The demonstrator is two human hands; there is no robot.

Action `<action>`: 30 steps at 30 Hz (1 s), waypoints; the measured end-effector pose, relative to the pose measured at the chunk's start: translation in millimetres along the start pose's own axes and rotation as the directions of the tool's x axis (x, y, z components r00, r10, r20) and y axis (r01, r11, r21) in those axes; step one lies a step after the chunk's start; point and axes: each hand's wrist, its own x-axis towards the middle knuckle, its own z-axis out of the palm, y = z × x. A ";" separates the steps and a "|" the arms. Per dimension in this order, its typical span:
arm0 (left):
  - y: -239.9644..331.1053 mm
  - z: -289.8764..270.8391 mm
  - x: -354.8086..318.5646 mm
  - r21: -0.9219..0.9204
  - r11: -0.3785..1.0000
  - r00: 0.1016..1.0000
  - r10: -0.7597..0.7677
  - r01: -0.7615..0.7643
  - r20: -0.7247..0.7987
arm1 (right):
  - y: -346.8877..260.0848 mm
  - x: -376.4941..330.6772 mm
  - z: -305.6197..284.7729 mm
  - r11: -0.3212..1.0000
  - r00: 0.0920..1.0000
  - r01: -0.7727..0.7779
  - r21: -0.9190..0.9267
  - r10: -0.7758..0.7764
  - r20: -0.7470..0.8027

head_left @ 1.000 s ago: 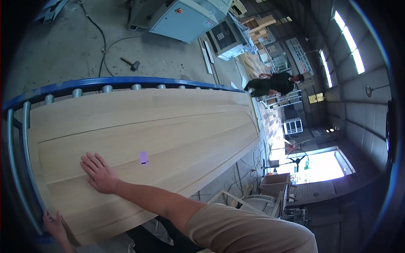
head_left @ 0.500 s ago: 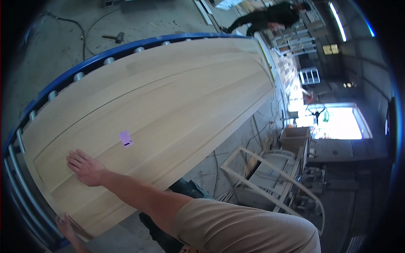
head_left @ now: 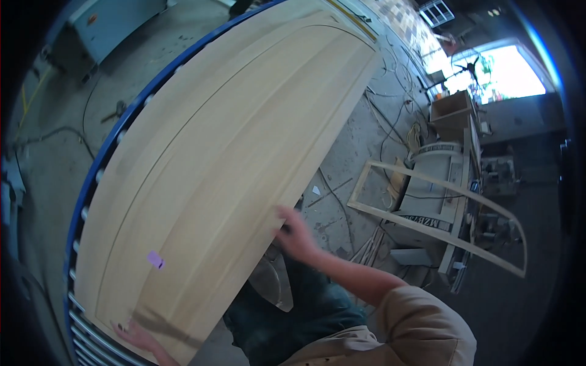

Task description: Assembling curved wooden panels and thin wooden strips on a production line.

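A long pale wooden door-like panel (head_left: 201, 165), with a curved groove line and a small purple label (head_left: 156, 260), lies on a blue-framed roller conveyor (head_left: 91, 183). My right hand (head_left: 297, 236) is at the panel's right long edge, blurred, its fingers apart and nothing seen in them. Near the panel's lower left end is my left hand (head_left: 139, 339), fingers spread over the surface. A darker blurred streak lies on the wood beside it; I cannot tell whether it is a shadow.
To the right stands a grey machine (head_left: 427, 183) with a pale arched wooden frame (head_left: 421, 232) leaning by it. A wooden box (head_left: 450, 116) is behind. Cables and scraps lie on the floor (head_left: 329, 201). A hammer (head_left: 115, 111) lies left of the conveyor, near a grey cabinet (head_left: 119, 27).
My right hand has left its flat place on the panel's face and moved right to the long edge. My left hand has come further over the near end. The view has turned.
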 end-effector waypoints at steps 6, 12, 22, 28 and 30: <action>303.1 111.5 -12.7 -0.276 0.889 0.904 0.409 -0.364 0.125 | 163.8 23.5 -226.4 0.784 0.792 -0.251 0.568 0.504 -0.345; 578.5 220.4 -156.9 -0.508 0.805 0.824 0.491 -0.305 0.282 | 275.3 37.7 -332.8 0.654 0.750 -0.477 0.586 0.651 -0.116; 916.8 318.2 -310.2 -0.612 0.645 0.463 0.761 -0.458 0.455 | 372.5 88.2 -526.3 0.555 0.634 -0.535 0.636 0.762 -0.132; 1028.9 388.7 -293.2 -0.562 0.630 0.454 0.777 -0.536 0.437 | 389.4 211.1 -592.0 0.484 0.622 -0.495 0.722 0.777 -0.094; 1065.6 420.7 -281.2 -0.532 0.634 0.454 0.773 -0.561 0.444 | 393.0 277.5 -599.6 0.441 0.676 -0.420 0.793 0.735 -0.051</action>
